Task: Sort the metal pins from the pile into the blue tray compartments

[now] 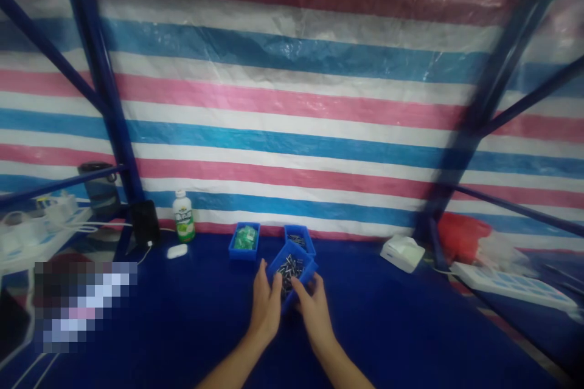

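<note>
Between my two hands is a small blue plastic bin (283,255), turned at an angle above the blue tabletop. Loose dark and silvery metal pieces, like screws or rivets, fill it (291,268). My left hand (267,299) grips its left side, thumb over the near rim. On the right side my right hand (316,305) holds it the same way, its thumb at the rim near the metal pieces. Just behind stands a second blue bin (310,245) with similar metal pieces, partly covered by the held one. A third blue bin (232,250) to the left contains green plastic packets (246,237).
A white bottle with a green label (184,217), a white oval case (177,251) and a black phone (145,223) stand or lie at back left. A tissue pack (402,253) is at right. White power strips (513,289) and blue frame posts (107,91) flank the table.
</note>
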Tool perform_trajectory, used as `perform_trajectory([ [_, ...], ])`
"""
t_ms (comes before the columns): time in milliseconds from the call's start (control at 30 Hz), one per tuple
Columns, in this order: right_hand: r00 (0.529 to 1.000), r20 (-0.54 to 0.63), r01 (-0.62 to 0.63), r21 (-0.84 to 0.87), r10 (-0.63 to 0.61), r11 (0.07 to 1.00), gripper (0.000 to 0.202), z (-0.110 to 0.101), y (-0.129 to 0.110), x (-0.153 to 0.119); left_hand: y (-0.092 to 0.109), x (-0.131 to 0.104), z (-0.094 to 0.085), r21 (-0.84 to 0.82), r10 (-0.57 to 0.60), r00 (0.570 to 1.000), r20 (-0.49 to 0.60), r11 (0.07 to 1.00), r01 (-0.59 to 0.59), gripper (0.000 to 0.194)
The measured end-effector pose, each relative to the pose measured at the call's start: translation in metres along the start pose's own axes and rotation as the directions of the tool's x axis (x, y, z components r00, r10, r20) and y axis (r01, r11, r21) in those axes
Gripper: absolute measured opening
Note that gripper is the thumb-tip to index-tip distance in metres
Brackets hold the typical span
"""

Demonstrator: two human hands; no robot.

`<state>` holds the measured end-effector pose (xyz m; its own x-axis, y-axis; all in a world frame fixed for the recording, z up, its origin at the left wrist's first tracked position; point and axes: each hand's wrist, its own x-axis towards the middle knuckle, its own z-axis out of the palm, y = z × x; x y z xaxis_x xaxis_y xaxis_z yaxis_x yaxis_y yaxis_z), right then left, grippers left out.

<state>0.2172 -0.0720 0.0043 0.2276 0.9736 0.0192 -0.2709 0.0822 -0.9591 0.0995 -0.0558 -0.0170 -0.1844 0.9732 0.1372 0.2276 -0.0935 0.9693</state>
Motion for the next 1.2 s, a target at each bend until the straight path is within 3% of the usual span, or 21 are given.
perform_trajectory([
  [133,0.996,0.011,0.091,-0.036,-0.09,0.995,0.061,0.004,0.004,0.001,0.001,0.003,0.005,0.0,-0.015,0.996,-0.092,1.0,0.015,0.062],
  [333,0.981,0.049,0.192,-0.06,-0.189,0.98,0.063,0.008,0.002,-0.006,0.003,0.003,0.006,-0.037,0.008,0.994,-0.111,0.999,-0.012,0.06],
  [633,0.949,0.198,0.277,-0.153,-0.246,0.948,0.064,0.01,0.007,-0.008,-0.004,0.001,0.006,-0.069,0.027,0.989,-0.147,0.997,-0.037,0.059],
  [1200,0.911,0.297,0.352,-0.201,-0.286,0.914,0.063,-0.003,0.0,-0.003,-0.01,0.0,0.003,-0.152,0.024,0.973,-0.228,0.987,-0.06,0.06],
])
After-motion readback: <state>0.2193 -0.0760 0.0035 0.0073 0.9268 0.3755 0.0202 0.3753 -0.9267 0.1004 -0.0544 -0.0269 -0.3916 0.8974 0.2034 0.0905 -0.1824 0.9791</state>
